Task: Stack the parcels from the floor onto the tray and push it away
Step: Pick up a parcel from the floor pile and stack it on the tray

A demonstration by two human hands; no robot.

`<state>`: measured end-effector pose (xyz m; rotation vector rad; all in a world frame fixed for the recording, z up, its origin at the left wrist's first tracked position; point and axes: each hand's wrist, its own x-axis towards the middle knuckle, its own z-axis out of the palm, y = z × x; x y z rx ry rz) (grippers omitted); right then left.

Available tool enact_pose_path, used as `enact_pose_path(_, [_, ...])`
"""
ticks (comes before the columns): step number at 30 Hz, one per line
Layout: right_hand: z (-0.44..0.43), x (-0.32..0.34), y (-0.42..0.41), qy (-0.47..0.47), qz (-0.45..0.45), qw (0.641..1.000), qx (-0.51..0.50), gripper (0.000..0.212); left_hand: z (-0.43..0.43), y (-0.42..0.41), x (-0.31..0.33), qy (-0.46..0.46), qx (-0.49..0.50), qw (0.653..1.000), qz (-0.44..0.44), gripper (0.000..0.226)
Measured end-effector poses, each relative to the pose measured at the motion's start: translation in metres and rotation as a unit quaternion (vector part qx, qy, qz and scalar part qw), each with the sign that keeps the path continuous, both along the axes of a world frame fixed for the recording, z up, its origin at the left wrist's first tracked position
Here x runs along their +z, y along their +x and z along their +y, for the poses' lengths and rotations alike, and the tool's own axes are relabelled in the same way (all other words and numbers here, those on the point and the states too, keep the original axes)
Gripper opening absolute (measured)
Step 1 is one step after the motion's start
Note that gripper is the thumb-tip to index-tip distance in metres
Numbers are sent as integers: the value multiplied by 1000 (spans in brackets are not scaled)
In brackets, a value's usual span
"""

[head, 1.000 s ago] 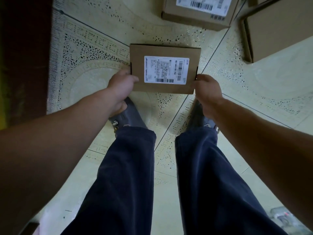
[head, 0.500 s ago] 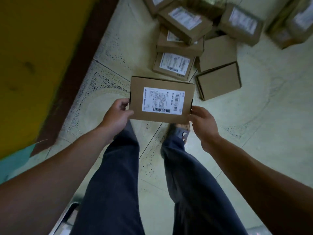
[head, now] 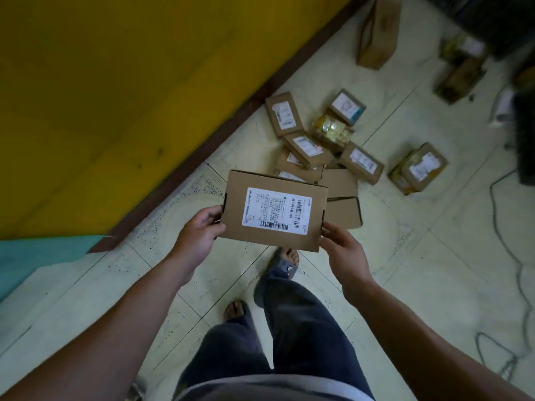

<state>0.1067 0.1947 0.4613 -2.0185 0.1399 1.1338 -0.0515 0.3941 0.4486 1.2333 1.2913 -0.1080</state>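
Observation:
A flat brown cardboard parcel [head: 275, 211] with a white barcode label is held up in front of me, label facing up. My left hand [head: 199, 235] grips its left edge and my right hand [head: 341, 247] grips its right edge. Beyond it, several more brown parcels [head: 307, 146] lie heaped on the pale tiled floor. No tray is in view.
A yellow wall [head: 115, 96] with a dark skirting board runs along the left. More boxes [head: 418, 167] lie scattered at the right and far back [head: 377, 33]. Grey cables [head: 518, 256] trail over the floor at the right. My legs and sandalled feet [head: 285, 263] are below the parcel.
I have straightened up with the parcel in both hands, lifting it higher off the floor. The view has widened, so the pile of parcels and the yellow wall show.

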Motion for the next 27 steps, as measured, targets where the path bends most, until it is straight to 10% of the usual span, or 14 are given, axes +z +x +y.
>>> enact_pose_path(27, [-85, 203, -115, 181, -46, 947, 263, 31, -219, -203, 202, 144, 278, 947, -70, 47])
